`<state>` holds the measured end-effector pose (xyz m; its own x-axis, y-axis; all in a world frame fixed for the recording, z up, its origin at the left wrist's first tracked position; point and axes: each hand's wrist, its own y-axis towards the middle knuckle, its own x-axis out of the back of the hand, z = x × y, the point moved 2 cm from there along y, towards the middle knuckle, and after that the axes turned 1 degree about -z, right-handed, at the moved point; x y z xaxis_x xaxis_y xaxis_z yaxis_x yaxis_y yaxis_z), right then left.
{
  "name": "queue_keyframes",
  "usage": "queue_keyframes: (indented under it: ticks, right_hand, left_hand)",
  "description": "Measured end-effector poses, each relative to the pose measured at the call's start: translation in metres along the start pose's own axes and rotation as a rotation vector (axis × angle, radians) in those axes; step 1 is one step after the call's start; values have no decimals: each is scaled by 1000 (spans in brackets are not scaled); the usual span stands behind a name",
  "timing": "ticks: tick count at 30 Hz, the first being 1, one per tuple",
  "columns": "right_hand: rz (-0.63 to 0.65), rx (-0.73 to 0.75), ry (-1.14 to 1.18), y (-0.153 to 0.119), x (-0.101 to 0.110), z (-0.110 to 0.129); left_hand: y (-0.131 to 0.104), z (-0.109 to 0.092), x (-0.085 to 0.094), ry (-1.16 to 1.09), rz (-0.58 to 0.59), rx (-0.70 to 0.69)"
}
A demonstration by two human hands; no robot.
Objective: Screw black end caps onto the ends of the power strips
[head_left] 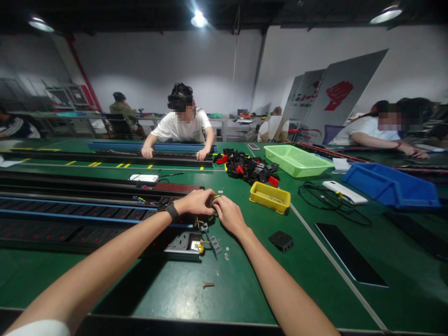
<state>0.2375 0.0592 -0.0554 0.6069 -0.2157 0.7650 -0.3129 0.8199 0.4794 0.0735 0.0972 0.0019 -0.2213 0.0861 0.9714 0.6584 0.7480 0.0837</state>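
Note:
My left hand [196, 202], with a dark band at the wrist, is closed around something small and dark at the right end of the long black strips. My right hand [227, 212] meets it there, fingers pressed together on the same spot; what they pinch is too small to name. Just below the hands lies a grey metal bracket [215, 246], beside the open end of a black strip [171, 243] with a yellow part [200, 247]. Nearer the front edge is a brass-coloured bolt [209, 284].
A yellow tray [270, 198] of small parts, a pile of black and red parts [250, 169], a green basket [297, 161] and a blue bin [392, 184] stand beyond. A black plate [282, 241] and a tablet [350, 254] lie right. A person [184, 123] works opposite.

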Motion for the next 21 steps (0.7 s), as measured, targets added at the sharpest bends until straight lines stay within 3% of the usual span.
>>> queue_keyframes:
  ticks: [21]
  right_hand:
    - [137,-49,-206,-5,3,1]
  left_hand:
    - [4,-5,-1,187,62,14]
